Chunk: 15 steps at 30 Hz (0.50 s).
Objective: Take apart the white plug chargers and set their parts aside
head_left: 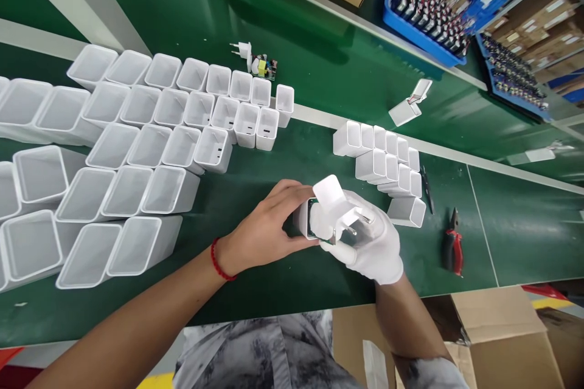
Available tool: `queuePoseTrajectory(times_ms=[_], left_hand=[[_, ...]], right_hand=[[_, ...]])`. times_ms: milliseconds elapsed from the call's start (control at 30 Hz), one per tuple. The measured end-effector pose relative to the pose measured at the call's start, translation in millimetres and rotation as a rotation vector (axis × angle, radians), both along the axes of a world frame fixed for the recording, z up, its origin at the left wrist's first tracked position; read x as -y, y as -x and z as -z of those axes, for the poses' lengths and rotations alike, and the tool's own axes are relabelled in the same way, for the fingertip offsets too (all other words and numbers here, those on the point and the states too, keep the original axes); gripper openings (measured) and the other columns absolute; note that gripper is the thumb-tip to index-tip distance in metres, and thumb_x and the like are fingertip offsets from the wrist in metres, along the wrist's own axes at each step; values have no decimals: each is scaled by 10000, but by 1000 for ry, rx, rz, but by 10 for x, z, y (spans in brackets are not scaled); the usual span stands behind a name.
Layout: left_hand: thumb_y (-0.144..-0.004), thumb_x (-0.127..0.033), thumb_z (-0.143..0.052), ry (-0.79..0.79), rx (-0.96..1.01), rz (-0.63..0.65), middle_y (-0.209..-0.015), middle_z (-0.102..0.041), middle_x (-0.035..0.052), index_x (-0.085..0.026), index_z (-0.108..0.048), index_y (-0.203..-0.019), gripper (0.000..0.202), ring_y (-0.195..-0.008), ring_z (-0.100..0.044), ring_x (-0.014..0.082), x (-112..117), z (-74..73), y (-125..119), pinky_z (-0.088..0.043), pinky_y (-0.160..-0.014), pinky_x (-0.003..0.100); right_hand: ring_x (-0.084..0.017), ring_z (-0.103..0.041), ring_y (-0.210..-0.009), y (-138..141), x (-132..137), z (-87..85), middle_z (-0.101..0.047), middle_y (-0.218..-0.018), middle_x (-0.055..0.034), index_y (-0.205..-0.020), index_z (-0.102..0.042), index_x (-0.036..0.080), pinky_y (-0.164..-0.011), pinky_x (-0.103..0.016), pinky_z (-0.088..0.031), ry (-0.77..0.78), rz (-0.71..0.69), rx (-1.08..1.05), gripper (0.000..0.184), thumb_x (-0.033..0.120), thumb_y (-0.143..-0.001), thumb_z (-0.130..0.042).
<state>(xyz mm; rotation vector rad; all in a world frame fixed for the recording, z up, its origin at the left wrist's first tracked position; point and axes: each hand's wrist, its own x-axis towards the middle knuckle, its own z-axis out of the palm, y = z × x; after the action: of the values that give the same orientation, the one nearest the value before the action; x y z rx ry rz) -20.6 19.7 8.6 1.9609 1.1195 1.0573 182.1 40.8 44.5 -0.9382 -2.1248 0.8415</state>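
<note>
My left hand (269,225), bare with a red cord at the wrist, is closed around a white plastic charger casing (301,219). A green circuit board edge shows at the casing's open mouth. In its white glove, my right hand (378,246) grips the white plug end (347,217), whose two metal pins point to the right. A flat white flap (328,191) stands up from this end. The plug end sits right at the casing's mouth, tilted; the gloved fingers partly hide where they meet.
Rows of open white casings (148,146) stand at left, and a smaller group (376,158) at right. Red-handled pliers (454,246) and a black pen-like tool (427,188) lie further right. Behind are a plug with a circuit board (262,65) and a blue tray (420,36) of parts.
</note>
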Motion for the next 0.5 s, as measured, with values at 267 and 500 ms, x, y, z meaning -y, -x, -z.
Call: queuePoseTrajectory(times_ms=[267,500], left_hand=[[-795,-267,-710,8,-5,29,-1173,-618,89,-198,-469,-1250,519,-1150,-532,251,7,6,12,-509,-933,367],[-791,-279,-715,31,11,22,-1157,-622,87,-190,-512,-1211,475,-1118,-549,248,-3,-15,4,-516,-915,368]], right_hand=[[-307,-613,-1127,0,17,31,-604,-1271,-56,-1345,-457,372,-916,-491,-527,-117,22,27,732,183,-701,-749],[-298,-631,-1092,15,42,53,-639,-1195,-20,-1286,-489,386,-958,-497,-501,-67,56,10,738,148,-641,-757]])
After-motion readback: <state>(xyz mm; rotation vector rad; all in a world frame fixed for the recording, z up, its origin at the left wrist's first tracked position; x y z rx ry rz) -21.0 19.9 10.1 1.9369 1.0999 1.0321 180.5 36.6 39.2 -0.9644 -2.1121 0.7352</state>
